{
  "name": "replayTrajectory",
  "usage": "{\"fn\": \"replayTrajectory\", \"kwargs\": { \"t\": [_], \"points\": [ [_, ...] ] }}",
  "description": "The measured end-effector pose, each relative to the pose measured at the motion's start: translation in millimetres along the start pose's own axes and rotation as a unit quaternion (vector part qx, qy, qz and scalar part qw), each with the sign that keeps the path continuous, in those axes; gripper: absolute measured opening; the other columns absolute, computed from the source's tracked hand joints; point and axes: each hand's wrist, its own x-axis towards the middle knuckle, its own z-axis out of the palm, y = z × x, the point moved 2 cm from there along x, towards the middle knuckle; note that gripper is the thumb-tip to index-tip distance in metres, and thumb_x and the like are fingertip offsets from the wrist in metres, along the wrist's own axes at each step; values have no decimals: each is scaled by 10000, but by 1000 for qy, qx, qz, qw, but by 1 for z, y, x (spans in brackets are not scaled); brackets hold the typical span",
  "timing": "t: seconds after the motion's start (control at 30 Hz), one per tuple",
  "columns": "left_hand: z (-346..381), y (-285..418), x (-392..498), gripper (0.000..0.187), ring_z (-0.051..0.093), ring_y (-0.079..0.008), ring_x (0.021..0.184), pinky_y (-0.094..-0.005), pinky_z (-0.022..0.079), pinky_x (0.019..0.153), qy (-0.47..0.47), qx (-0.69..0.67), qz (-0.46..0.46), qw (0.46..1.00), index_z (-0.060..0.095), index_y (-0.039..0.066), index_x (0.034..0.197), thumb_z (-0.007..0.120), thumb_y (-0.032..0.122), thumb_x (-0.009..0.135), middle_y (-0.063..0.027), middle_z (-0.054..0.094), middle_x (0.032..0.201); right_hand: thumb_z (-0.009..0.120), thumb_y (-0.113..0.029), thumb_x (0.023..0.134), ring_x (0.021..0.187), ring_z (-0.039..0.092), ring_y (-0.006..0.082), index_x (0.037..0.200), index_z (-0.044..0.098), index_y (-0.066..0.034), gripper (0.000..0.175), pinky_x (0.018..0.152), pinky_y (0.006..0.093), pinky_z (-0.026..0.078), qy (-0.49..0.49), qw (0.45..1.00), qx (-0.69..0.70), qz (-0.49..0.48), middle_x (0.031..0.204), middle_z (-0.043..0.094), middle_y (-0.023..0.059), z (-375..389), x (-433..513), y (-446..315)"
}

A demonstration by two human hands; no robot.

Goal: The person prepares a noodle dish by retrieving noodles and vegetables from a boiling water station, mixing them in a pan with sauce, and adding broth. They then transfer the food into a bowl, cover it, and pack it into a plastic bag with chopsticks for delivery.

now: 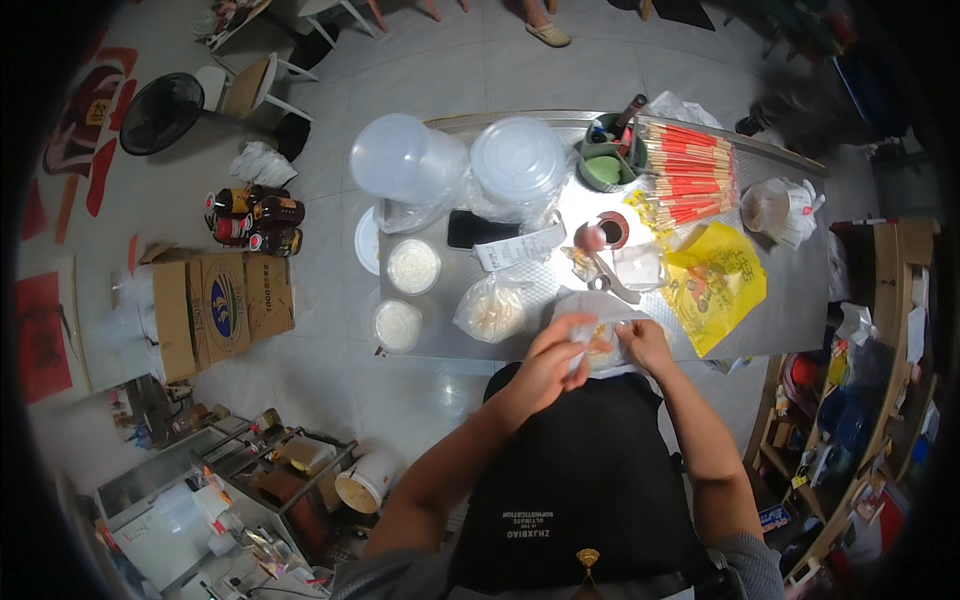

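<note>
Close to my body, at the table's near edge, both hands are on a thin whitish plastic bag point(592, 303) with something yellowish-orange inside. My right hand point(646, 343) pinches the bag's right side between thumb and fingers. Blurred, my left hand point(551, 360) grips its left side with the fingers partly spread. Beyond the bag lie a roll of clear tape on a grey dispenser point(615, 281) and a clear plastic box point(640, 266). A tied clear bag of pale food point(491, 309) sits to the left, and a yellow printed plastic bag point(712, 285) lies flat to the right.
The metal table point(787, 307) also bears two round tubs of white food point(414, 266), stacked clear lids point(518, 159), a black phone point(480, 229), a printed slip point(521, 247), paper-wrapped chopsticks point(690, 176) and a green organizer point(604, 172). Shelves point(862, 360) stand at right.
</note>
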Motion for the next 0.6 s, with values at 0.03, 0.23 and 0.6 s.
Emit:
{"fn": "replayTrajectory", "kwargs": {
  "t": [0.03,0.23,0.6],
  "points": [
    [-1,2,-16,360,544,-166,684,-265,438,618,-43,-31,-43,998,441,31,1324,419,182,997,-221,648,1122,633,-300,908,642,596,271,839,602,9,318,589,422,436,-4,999,-54,8,696,612,149,-3,-3,-5],
    [6,17,5,289,642,-286,962,-410,504,857,154,214,153,952,594,23,1163,548,196,937,-214,627,1170,616,-477,877,856,673,306,768,696,-27,470,853,454,510,18,845,-473,-249,740,681,154,-51,-76,-77],
    [15,-53,73,747,579,-373,1052,-491,428,872,44,807,93,581,528,184,1357,756,359,668,-124,627,1179,617,-80,799,858,648,303,904,659,-96,115,768,419,524,-12,894,-216,-392,934,669,110,-149,-12,-122]
  ]
}}
